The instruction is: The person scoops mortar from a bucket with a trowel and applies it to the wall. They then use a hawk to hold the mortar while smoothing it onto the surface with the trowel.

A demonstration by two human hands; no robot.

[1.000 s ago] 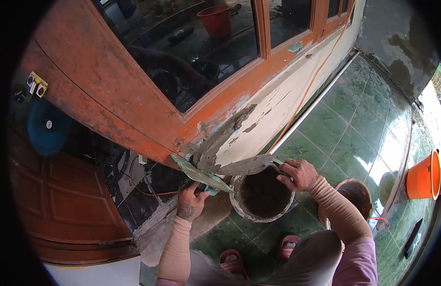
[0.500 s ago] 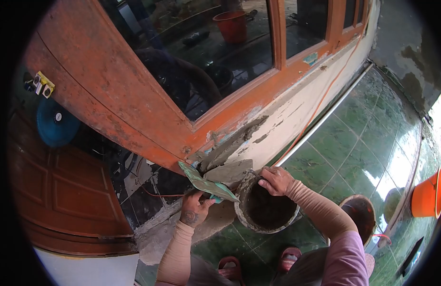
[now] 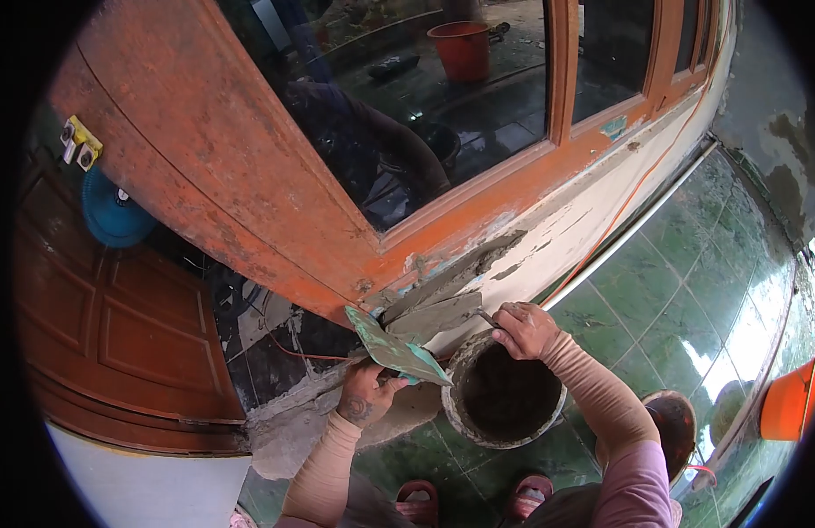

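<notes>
My left hand [image 3: 367, 393] is closed under a green plastering float [image 3: 392, 348], which is tilted and smeared with mortar. My right hand [image 3: 524, 330] grips the handle of a trowel [image 3: 438, 319]. Its grey, mortar-coated blade points left, just behind the float and close to the wall's corner. Below my right hand stands a bucket [image 3: 454, 414] with a crusted rim and dark wet mortar [image 3: 510, 392] inside. Fresh grey mortar [image 3: 460, 273] streaks the wall beneath the orange window frame [image 3: 478, 198].
A white pipe [image 3: 632, 224] and an orange cable [image 3: 614, 216] run along the wall's foot. Another bucket [image 3: 671, 422] stands right of my arm, with an orange bucket [image 3: 790, 400] farther right. A brown door [image 3: 161, 343] and blue fan [image 3: 117, 211] are at left.
The view has shifted, so most things appear lower and farther right. The trowel blade stays near the wall corner behind the float. Both hands keep their hold on the tools.
</notes>
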